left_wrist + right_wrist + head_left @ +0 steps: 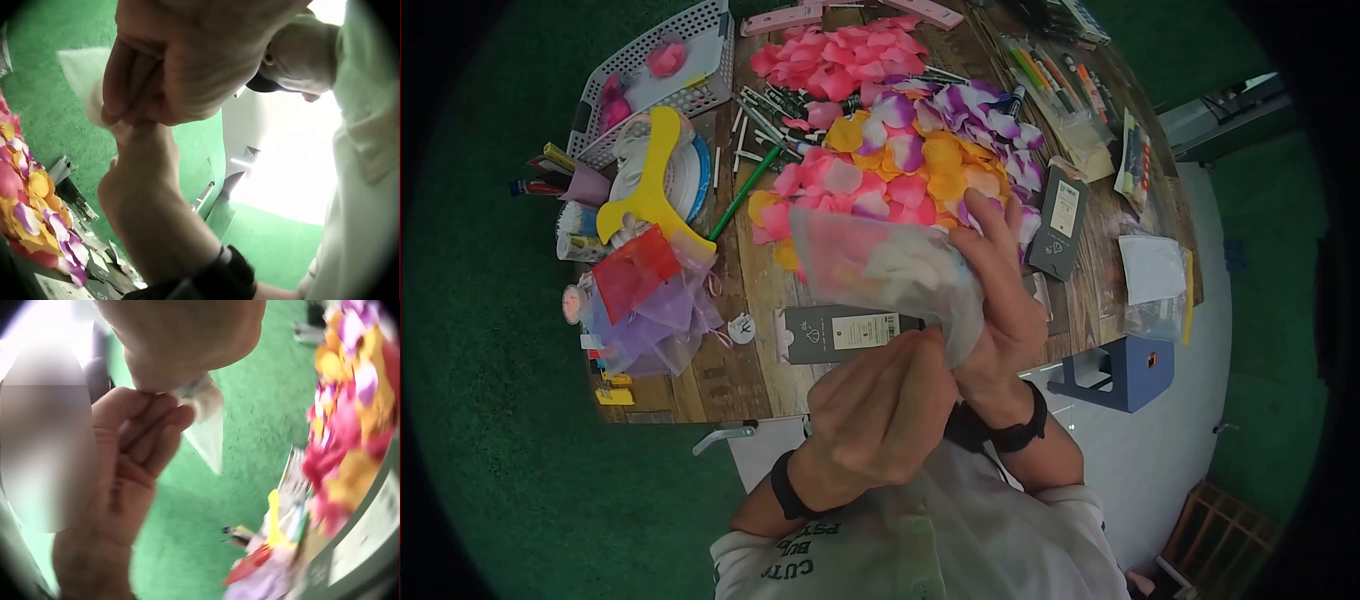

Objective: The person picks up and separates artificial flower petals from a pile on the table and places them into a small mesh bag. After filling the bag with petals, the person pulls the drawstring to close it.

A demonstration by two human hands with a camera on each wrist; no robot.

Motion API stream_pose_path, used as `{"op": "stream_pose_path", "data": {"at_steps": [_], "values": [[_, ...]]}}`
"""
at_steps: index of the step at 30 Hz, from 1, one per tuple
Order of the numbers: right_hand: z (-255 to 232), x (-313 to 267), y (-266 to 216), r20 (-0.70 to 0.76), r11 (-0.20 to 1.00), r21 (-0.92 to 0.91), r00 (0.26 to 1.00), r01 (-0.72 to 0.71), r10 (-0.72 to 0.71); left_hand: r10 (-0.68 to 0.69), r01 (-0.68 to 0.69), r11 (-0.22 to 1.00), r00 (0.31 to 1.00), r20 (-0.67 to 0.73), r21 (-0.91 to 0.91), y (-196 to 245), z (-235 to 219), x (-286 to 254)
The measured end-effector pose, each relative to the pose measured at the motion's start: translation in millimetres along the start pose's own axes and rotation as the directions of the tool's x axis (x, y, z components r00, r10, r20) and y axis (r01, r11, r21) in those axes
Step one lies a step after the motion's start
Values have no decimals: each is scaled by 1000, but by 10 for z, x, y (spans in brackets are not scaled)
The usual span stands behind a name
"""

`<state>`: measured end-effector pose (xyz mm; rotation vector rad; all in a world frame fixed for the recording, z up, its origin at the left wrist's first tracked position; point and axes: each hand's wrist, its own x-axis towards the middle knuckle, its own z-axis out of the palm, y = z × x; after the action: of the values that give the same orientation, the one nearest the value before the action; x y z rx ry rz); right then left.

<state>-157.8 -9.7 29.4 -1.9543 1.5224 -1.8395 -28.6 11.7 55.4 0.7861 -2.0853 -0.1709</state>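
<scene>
A sheer white organza pouch [830,250] is held over the table, with pale, soft-looking contents showing through the mesh. My left hand [887,405] pinches the pouch's near end with bunched fingertips. On the other side, my right hand [1005,300] grips the pouch, some of its fingers pointing up past the fabric. Both hands meet at the gathered end, and they hide much of it. In the left wrist view, a corner of the pouch [84,72] sticks out beyond my fingers; the right wrist view has its pointed end [209,440] hanging below the hands.
Piles of pink petals [840,60], orange petals [950,165] and purple petals [990,110] cover the table's middle. Dark boxes [808,335] lie nearby. At left are a white basket [655,85], a yellow three-armed piece [650,185] and purple organza pouches [660,325]. Pens [1050,75] lie at right.
</scene>
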Motion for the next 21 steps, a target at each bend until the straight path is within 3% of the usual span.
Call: {"op": "stream_pose_path", "data": {"at_steps": [1, 4, 5, 7, 9, 11, 12, 13, 14, 15, 16, 17, 19, 20, 21], "values": [[-4, 33, 58, -1, 1000, 2, 1000, 3, -3, -5, 5, 1000, 1000, -11, 30, -1, -28, 18], [-42, 99, 153, 302, 927, -191, 918, 323, -258, -17, 17, 996, 1000, -1, 92, -58, -86, 61], [-54, 125, 150, 306, 928, -183, 916, 326, -261, -20, 17, 993, 1000, 18, 113, -84, -87, 80], [-90, 145, 121, 496, 933, -98, 830, 346, -256, -10, 8, 990, 1000, 16, 139, -56, -66, 90], [-137, 173, 133, 531, 948, -50, 812, 313, -240, 6, -7, 986, 1000, 5, 167, -30, -51, 95], [-130, 196, 102, 564, 960, -4, 793, 280, -229, 105, -111, 985, 993, 56, 131, -19, -49, 88], [-116, 174, 39, 507, 1000, -11, 862, 11, -4, 99, -105, 986, 994, 54, 132, -18, -48, 70], [-101, 150, -15, 445, 966, -2, 865, -258, 232, 135, -144, 976, 989, 64, 162, -22, -35, 50], [-84, 113, -50, 447, 966, -7, 864, -257, 233, 172, -184, 965, 982, 74, 189, -21, -19, 34], [-60, 70, -80, 416, 844, 112, 796, -525, 440, 172, -182, 965, 983, 71, 186, -20, -9, 18], [-31, 51, -107, 409, 640, 237, 673, -731, 617, 153, -163, 970, 986, 70, 178, -32, -4, 10], [-2, 49, -153, 407, 642, 237, 675, -729, 616, 132, -143, 975, 989, 72, 170, -36, -3, -1], [42, 60, -227, 388, 347, 506, 568, -790, 726, 107, -115, 985, 992, 67, 131, -35, 1, -13], [42, 53, -233, 383, 347, 508, 568, -788, 729, 77, -83, 993, 995, 66, 88, -39, 6, -19], [34, 42, -241, 410, 256, 560, 533, -788, 740, 80, -85, 993, 994, 69, 82, -64, 5, -33]]}}
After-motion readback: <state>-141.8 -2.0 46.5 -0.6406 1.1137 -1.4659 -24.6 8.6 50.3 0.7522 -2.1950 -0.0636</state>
